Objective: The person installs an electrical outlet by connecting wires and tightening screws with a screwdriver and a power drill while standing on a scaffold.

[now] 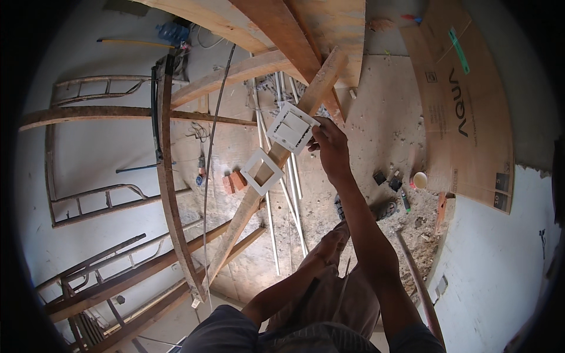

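My right hand (332, 147) reaches forward and pinches the right edge of a white light switch (292, 127) between thumb and fingers. The switch lies tilted over a slanting wooden beam (238, 226). It has two wide rockers in a square body, with dark marks along two sides. Just below and left of it, a white square cover frame (262, 171) rests on the same beam, and wood shows through its opening. My left hand (333, 244) is held low by my leg, apart from both pieces. Its fingers are too dark and small to make out.
Wooden beams and metal scaffold frames (109, 197) crowd the left. White pipes (288, 200) and brick pieces (233, 182) lie on the dusty floor. At right are a large cardboard sheet (465, 106), a cup (419, 180), a green marker (405, 202) and a leaning pole (419, 282).
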Motion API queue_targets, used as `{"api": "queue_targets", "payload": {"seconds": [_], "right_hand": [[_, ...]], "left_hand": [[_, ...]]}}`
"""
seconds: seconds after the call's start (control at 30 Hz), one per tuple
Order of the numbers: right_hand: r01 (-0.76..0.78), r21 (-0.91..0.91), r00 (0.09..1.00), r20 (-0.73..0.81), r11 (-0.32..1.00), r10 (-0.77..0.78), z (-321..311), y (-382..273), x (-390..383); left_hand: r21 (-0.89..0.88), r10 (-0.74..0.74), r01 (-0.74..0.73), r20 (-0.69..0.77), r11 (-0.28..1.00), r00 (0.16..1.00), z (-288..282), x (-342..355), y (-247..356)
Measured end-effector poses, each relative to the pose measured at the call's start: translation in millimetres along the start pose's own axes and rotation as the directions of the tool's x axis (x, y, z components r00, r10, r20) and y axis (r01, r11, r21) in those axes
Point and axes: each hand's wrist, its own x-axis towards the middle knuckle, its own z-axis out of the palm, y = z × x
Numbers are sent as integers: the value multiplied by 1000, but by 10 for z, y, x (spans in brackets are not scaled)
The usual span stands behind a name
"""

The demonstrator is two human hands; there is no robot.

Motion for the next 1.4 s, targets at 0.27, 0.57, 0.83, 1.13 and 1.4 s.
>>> {"api": "queue_targets", "payload": {"seconds": [0.27, 0.57, 0.83, 1.13, 1.4], "right_hand": [[47, 100, 998, -52, 994, -42, 0, 16, 18], [190, -178, 947, -226, 965, -228, 44, -65, 27], [188, -145, 947, -236, 972, -218, 261, -101, -46], [148, -296, 925, -296, 943, -238, 98, -28, 83], [143, -243, 944, -256, 959, -206, 285, -2, 90]], "left_hand": [[112, 260, -260, 17, 959, 966, -76, 16, 331], [755, 424, -608, 480, 247, 768, -210, 253, 40], [-433, -471, 525, 235, 733, 851, -1396, 1151, -749], [170, -136, 122, 78, 978, 988, -255, 436, 223], [94, -122, 124, -25, 988, 992, -351, 307, 313]]}}
